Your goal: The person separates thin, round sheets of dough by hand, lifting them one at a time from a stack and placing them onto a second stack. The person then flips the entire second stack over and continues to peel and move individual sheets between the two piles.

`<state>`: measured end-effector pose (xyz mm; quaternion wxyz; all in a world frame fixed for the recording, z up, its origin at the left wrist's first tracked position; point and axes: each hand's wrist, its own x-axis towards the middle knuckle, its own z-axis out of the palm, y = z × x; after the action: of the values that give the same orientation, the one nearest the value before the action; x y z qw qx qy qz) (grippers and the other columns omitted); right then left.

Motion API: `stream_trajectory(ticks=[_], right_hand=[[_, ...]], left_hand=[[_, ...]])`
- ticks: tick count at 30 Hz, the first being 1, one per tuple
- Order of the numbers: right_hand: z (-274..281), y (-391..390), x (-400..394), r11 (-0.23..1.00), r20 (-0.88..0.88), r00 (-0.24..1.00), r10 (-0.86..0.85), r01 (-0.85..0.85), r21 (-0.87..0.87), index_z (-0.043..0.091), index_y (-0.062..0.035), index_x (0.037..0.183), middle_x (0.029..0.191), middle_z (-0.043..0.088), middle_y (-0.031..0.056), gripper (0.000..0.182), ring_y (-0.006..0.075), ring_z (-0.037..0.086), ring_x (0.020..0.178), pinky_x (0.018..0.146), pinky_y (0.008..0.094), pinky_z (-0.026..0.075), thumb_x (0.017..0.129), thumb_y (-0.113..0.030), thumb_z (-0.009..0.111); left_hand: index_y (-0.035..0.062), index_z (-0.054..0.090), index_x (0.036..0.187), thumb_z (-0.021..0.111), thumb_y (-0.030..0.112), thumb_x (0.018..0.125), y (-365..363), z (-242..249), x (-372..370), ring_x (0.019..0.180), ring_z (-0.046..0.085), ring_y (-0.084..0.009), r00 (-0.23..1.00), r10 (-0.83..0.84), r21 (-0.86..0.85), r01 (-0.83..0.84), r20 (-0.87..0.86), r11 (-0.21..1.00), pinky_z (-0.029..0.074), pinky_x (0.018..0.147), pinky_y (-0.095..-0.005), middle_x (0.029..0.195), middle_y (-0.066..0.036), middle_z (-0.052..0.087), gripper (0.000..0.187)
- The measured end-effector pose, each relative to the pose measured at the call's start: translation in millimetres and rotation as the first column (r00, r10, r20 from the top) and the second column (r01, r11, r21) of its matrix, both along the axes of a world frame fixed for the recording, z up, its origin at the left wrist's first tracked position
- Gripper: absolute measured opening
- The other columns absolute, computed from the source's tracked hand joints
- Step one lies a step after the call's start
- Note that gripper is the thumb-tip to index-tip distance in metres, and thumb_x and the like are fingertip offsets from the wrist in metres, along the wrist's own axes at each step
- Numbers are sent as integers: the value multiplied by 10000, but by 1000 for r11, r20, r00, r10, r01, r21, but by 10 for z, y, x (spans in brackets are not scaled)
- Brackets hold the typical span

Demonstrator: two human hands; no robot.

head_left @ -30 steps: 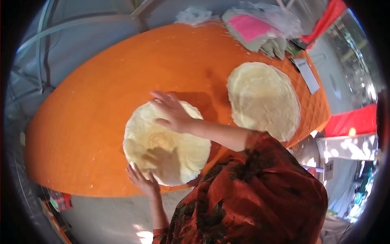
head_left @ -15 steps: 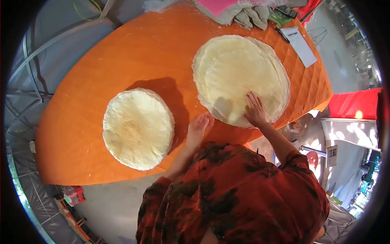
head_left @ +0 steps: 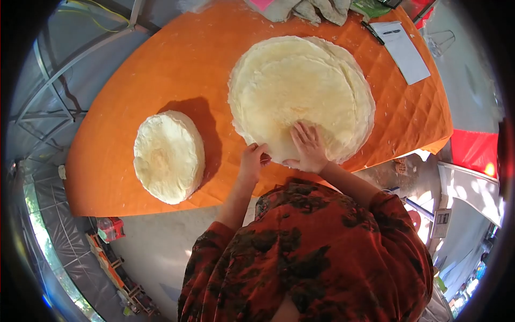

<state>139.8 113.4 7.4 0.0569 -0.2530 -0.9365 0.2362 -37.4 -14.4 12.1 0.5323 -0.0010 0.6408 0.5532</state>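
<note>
A wide stack of thin, pale, round sheets (head_left: 300, 75), looking like rice paper, lies on the orange-covered table in front of me. My right hand (head_left: 309, 149) rests on its near part with fingers stretched out flat and the thumb toward the near rim. At the stack's near left edge, my left hand (head_left: 252, 162) has its fingers curled in a pinch at the rim of the top sheet. A second, smaller round stack (head_left: 167, 158) of similar pale sheets stands to the left, its middle sunken.
The orange table cover (head_left: 123, 107) is sprinkled with small pale crumbs. At the back right lie a white sheet of paper (head_left: 402, 53), a black pen (head_left: 372, 32) and grey cloth (head_left: 322, 9). A red container (head_left: 110, 229) is below the table's left side.
My left hand has moved to the near left rim of the large stack, its fingers now curled there. My right hand stays flat on the stack. The view has shifted slightly.
</note>
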Motion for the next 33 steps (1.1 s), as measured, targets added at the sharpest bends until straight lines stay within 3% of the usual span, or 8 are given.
stream_trajectory(ticks=[7, 9, 11, 14, 16, 20, 28, 33], right_hand=[[130, -217, -181, 992, -215, 975, -50, 23, -126, 497, 29, 1259, 1248, 530, 211, 512, 302, 502, 1200, 971, 380, 410, 816, -181, 646], [114, 159, -290, 875, 115, 993, -41, 91, -476, 529, 30, 1239, 1211, 570, 200, 478, 252, 553, 1135, 911, 355, 448, 829, -195, 633], [-199, 733, -403, 864, 14, 993, -119, 110, -492, 662, -20, 1093, 961, 679, 105, 310, 170, 616, 913, 791, 338, 484, 854, -206, 598], [1029, 1761, -429, 886, -35, 983, -180, 147, -439, 670, -50, 848, 703, 558, -30, 211, 89, 489, 635, 583, 292, 434, 873, -239, 581], [1932, 1756, -425, 946, -205, 940, -272, 222, -238, 643, 27, 912, 727, 630, 73, 269, 175, 562, 686, 654, 335, 468, 893, -229, 559], [2432, 1118, -515, 976, -125, 977, -175, 189, 105, 656, -24, 996, 833, 665, 131, 199, 256, 623, 758, 679, 363, 480, 878, -134, 540], [64, 186, -220, 973, -165, 982, -91, 123, 197, 630, -38, 1064, 1068, 652, 173, 287, 348, 625, 964, 822, 414, 509, 825, -10, 474], [75, 93, -226, 989, -179, 973, -146, 150, 9, 598, -19, 1102, 1069, 633, 197, 314, 358, 610, 977, 815, 421, 498, 806, 1, 499]], left_hand=[[53, 570, 1018, 578, 216, 912, 133, 137, 173, 766, 584, -138, 979, -22, 358, -53, 203, 932, 508, 715, -299, 868, -16, 605, 194], [54, 562, 1081, 566, 222, 922, 74, 61, 195, 856, 587, -156, 989, 24, 287, -67, 149, 956, 499, 759, -310, 957, -43, 601, 231], [48, 551, 1128, 574, 220, 918, -23, -134, 140, 924, 577, -168, 1000, 10, 202, -3, -30, 979, 488, 792, -316, 1034, -66, 586, 273], [18, 527, 1176, 617, 194, 878, -170, -437, 62, 970, 554, -195, 890, -66, 52, 100, -450, 994, 474, 818, -326, 1121, -109, 544, 358], [-17, 506, 1208, 649, 159, 837, -187, -425, 31, 971, 552, -238, 720, -29, 16, 55, -693, 998, 472, 831, -344, 1163, -158, 515, 435], [5, 461, 1251, 676, 132, 788, -91, -601, -75, 969, 529, -189, 842, 101, 106, -52, -530, 993, 471, 782, -316, 1139, -121, 511, 526], [-16, 426, 1249, 634, 53, 780, 46, -851, -309, 647, 556, -143, 831, 141, 153, -68, -538, 986, 451, 516, -272, 1028, -127, 562, 518], [-19, 533, 1035, 625, 80, 811, 3, -532, -433, 531, 543, -146, 980, -95, 42, 104, -177, 994, 416, 452, -275, 724, -73, 581, 262]])
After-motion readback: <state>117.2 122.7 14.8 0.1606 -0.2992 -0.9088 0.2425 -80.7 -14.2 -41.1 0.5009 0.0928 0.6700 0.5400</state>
